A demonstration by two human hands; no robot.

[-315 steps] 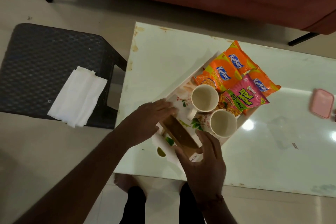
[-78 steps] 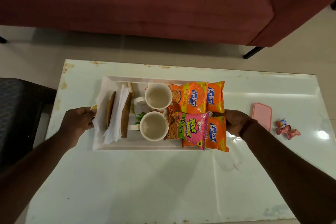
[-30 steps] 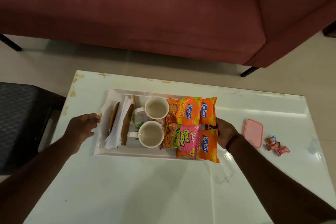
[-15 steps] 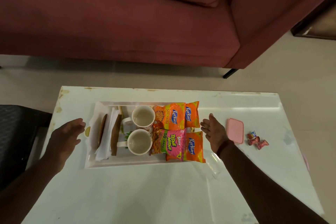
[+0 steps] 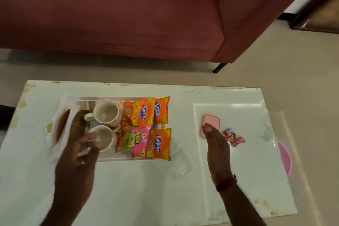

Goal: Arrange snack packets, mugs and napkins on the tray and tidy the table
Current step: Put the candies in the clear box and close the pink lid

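A white tray [image 5: 117, 158] lies on the left half of the white table [image 5: 139, 192]. It carries two cream mugs [image 5: 106, 114], orange snack packets [image 5: 145, 113], a pink snack packet [image 5: 136, 139] and white napkins in a brown holder [image 5: 63, 126]. My left hand [image 5: 77, 154] hovers blurred over the tray's near-left corner, fingers apart, holding nothing. My right hand [image 5: 216, 150] is flat and open above the table to the right of the tray, its fingertips by a pink lid [image 5: 211, 124].
Three small wrapped sweets [image 5: 233, 136] lie right of the pink lid. A dark red sofa [image 5: 128, 14] stands behind the table. A pink round object [image 5: 285, 158] shows past the table's right edge. A clear plastic box [image 5: 180, 163] sits near the tray's right corner.
Both hands have let go of the tray's ends. The left hand moved in over the tray's near-left corner; the right hand moved right toward the pink lid.
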